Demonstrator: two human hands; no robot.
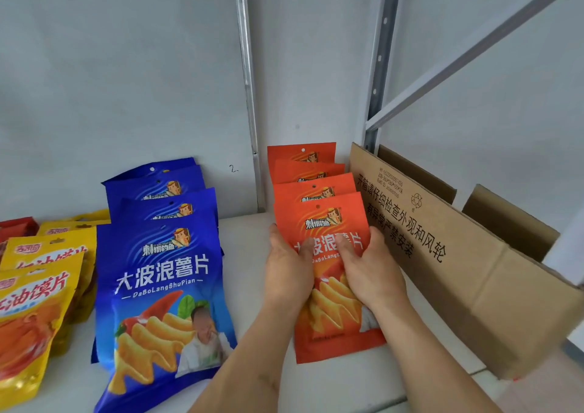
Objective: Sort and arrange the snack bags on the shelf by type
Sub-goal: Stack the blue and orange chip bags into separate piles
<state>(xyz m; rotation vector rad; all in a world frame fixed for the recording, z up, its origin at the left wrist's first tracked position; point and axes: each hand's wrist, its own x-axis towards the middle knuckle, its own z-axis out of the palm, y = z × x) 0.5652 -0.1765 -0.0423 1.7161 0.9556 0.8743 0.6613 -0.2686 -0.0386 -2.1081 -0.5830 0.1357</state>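
Both hands grip the front orange bag [331, 286], left hand [289, 267] and right hand [371, 270] curled round its edges, thumbs pressed on its glossy flat face. Behind them stand three more orange bags; four blue bags [164, 289] lie left, a cardboard box [458, 273] right.

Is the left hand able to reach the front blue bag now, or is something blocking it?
Probably yes. The left hand grips the front orange bag, and only bare shelf lies between it and the front blue bag; it must release its grip first.
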